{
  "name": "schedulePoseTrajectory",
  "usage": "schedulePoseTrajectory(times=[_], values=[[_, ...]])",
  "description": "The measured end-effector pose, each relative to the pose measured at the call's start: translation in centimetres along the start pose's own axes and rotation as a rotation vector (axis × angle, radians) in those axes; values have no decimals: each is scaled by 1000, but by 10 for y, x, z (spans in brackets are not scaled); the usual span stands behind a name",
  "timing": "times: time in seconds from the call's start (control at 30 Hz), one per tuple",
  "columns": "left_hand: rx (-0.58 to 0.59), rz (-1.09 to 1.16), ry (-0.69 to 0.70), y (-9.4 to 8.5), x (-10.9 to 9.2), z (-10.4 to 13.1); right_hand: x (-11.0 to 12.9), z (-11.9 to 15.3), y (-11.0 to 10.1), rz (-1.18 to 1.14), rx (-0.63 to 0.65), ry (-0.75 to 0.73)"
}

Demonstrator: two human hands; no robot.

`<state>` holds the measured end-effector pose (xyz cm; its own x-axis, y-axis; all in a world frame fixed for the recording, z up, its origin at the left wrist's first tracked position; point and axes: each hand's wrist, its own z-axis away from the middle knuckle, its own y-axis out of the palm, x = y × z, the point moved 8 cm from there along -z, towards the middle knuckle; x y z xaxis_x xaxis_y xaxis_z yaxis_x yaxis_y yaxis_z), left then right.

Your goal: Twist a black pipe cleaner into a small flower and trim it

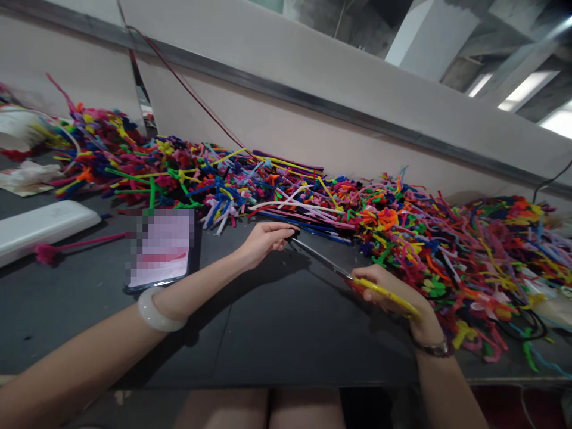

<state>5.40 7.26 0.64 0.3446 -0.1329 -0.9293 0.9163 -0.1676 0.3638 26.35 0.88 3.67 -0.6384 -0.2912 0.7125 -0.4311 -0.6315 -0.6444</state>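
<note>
My right hand (384,286) grips a pair of scissors (388,295) by its yellow handle. The long metal blades point left and away from me, and their tips reach the fingers of my left hand (264,241). Thumb and forefinger of that hand pinch a small black piece (291,233), perhaps a bit of pipe cleaner; most of it is hidden. Both hands are raised a little over the dark tabletop (286,333). Just beyond them lies a long heap of coloured pipe cleaners (308,199), some straight, some twisted into flower shapes.
Left of my left hand, a phone or tablet (163,250) with a blurred screen lies on the table. A white oblong case (49,226) and a pink-tipped pipe cleaner (84,243) are further left. A pale partition (313,131) with a cable stands behind the heap.
</note>
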Motion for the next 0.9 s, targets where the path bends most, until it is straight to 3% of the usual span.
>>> schedulePoseTrajectory(times=[0.23, 0.43, 0.67, 0.9], values=[[-12, 26, -9, -1, 0, 0, -7, 2, -7, -5, -83, 25], [-20, 74, -35, -2, 4, -2, -5, 11, -32, -37, -419, -61], [-26, 131, -35, -2, 5, -2, -14, -9, -14, -240, -319, -40], [-29, 188, -2, -2, 2, -2, -1, -10, -16, -117, -407, -146]])
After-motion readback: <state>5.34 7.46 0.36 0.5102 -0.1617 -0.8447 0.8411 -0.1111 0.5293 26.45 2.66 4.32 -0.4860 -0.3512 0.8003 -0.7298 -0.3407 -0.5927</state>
